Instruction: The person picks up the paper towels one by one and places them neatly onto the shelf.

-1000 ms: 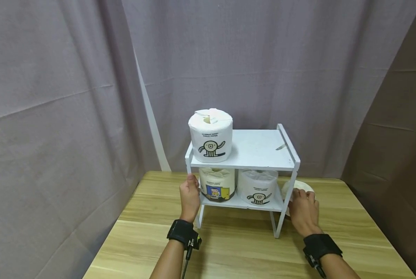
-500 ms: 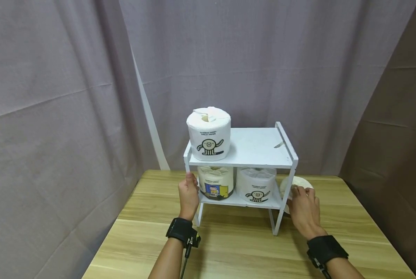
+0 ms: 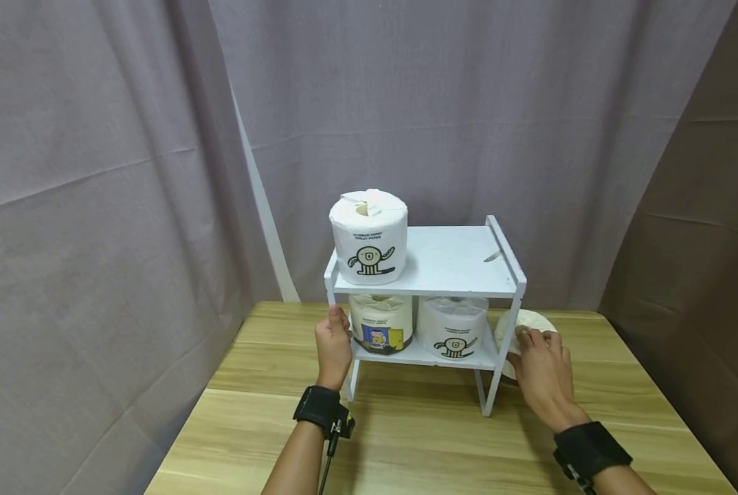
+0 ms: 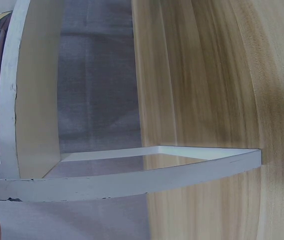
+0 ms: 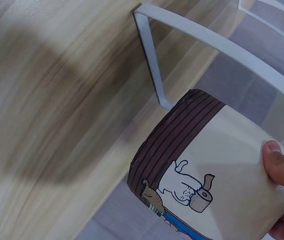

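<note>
A small white two-tier shelf (image 3: 455, 258) stands on the wooden table. My left hand (image 3: 334, 347) grips its left front leg just under the upper board. To the right of the shelf, my right hand (image 3: 543, 375) holds a cream-wrapped toilet paper roll (image 5: 226, 160) by its top, thumb on one side; the right leg partly hides this roll in the head view. Its wrapper shows a cartoon cat and a brown striped band. A white toilet roll (image 3: 374, 240) sits at the left of the upper board. Below are a cream toilet roll (image 3: 381, 323) and another white one (image 3: 452, 330), side by side.
The wooden tabletop (image 3: 270, 412) extends in front of the shelf and to both sides. Grey curtains (image 3: 455, 103) hang behind and at the left, and a brownish one (image 3: 703, 275) closes off the right. Each wrist wears a black strap with a cable.
The right wrist has swung a little outward to the right while its fingers stay on the roll. The left hand keeps its grip on the leg. The head view has shifted slightly.
</note>
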`<state>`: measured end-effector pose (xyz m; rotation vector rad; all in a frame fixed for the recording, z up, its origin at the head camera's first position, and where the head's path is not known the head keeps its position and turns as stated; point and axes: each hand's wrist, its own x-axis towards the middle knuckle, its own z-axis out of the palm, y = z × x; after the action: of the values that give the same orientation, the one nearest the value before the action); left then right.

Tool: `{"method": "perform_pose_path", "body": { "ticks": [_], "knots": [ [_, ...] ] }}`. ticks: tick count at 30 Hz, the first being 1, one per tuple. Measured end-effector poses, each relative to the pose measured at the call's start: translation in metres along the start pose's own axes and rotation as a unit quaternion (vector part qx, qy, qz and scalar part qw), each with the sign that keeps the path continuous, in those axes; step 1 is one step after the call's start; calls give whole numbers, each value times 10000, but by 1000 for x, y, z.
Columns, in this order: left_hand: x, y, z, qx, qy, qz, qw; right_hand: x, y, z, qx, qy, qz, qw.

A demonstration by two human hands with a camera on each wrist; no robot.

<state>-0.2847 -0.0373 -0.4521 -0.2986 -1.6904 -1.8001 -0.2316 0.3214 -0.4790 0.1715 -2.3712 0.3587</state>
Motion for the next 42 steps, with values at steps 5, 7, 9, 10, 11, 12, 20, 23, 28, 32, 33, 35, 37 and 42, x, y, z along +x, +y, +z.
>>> {"method": "perform_pose_path", "body": {
  "ticks": [5, 7, 9, 10, 11, 12, 20, 23, 28, 32, 33, 35, 37, 42],
  "knots": [
    [1, 1, 0, -82, -2, 50, 10000, 1, -2, -7, 0, 127, -119, 9998],
    [1, 1, 0, -102, -17, 77, 9999, 1, -2, -10, 6, 135, -140, 9998],
    [1, 1, 0, -111, -29, 90, 9999, 1, -3, -12, -14, 143, -167, 9998],
    [1, 1, 0, -119, -36, 96, 9999, 1, -3, -13, -28, 147, -186, 9997],
    [1, 0, 0, -122, -42, 100, 9999, 1, -3, -14, -32, 161, -210, 9996],
    [0, 0, 0, -123, -43, 105, 9999, 1, -3, -16, -40, 177, -240, 9995],
    [1, 0, 0, -61, -14, 56, 10000, 8, -6, -28, -130, 379, -510, 9979],
    [0, -1, 0, -61, -34, 39, 10000, 9, -8, -34, -171, 412, -585, 9973],
    [-1, -3, -1, 10, -40, 69, 10000, 12, -9, -45, -145, 389, -525, 9978],
    [-1, -3, 1, 81, -57, 107, 9999, 15, -9, -55, -91, 340, -457, 9983],
    [-1, -3, 2, 94, -55, 126, 9999, 15, -9, -57, -87, 314, -438, 9985],
    [-1, -2, 2, 97, -45, 132, 9999, 17, -9, -61, -80, 255, -398, 9988],
    [-1, -2, 2, 90, -33, 116, 9999, 19, -9, -64, -76, 218, -363, 9991],
    [-2, -1, 0, 93, -13, 73, 9999, 22, -13, -75, -100, 234, -345, 9991]
  ]
}}
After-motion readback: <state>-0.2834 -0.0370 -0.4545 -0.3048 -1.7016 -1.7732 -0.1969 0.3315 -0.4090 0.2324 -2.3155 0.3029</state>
